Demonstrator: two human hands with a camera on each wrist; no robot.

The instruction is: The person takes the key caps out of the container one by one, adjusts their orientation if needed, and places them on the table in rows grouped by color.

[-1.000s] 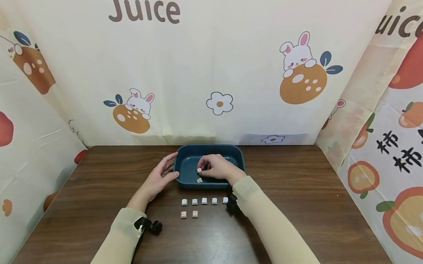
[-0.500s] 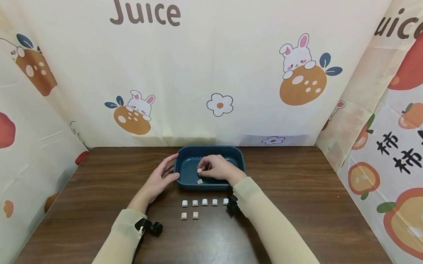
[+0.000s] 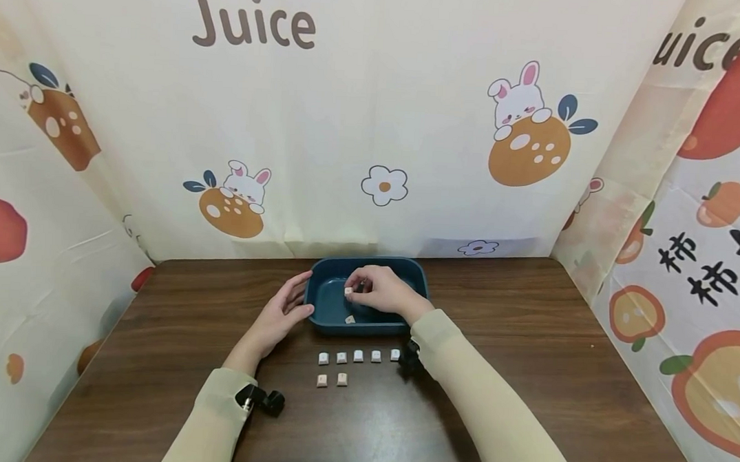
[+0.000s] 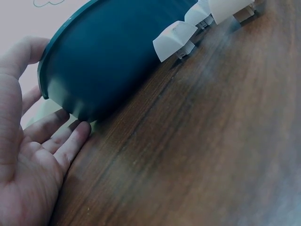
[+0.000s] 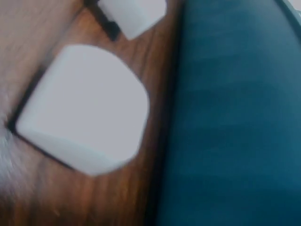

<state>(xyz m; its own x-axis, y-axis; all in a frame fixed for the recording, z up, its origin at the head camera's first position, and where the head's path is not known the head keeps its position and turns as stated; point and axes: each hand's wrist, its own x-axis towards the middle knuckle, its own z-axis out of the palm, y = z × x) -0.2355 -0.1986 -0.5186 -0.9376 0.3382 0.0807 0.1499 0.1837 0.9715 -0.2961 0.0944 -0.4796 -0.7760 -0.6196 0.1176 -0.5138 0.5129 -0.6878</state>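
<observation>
A dark teal tray (image 3: 322,324) stands at the back of the table. My left hand (image 3: 279,313) is at its left end, fingers extended and touching the outside. In the left wrist view the left hand (image 4: 35,150) has fingertips near the tray's (image 4: 108,56) base and the thumb at its rim. Over the tray's inside, my right hand (image 3: 381,290) pinches a small pale keycap (image 3: 348,292) between thumb and fingers. Another keycap (image 3: 350,320) lies tilted on the tray floor by the near wall. Part of the tray's inside is hidden behind the right hand.
In front of the tray, several white keycaps (image 3: 358,356) stand in a row on the wooden table (image 3: 496,319). Two cream keycaps (image 3: 342,379) sit in a nearer row at the left. Behind the table hangs a printed cloth (image 3: 337,119); cloth also flanks both sides.
My right hand has risen slightly from the tray floor with the pinched keycap. The left hand has stayed at the tray's left end. The whole head view has shifted a little.
</observation>
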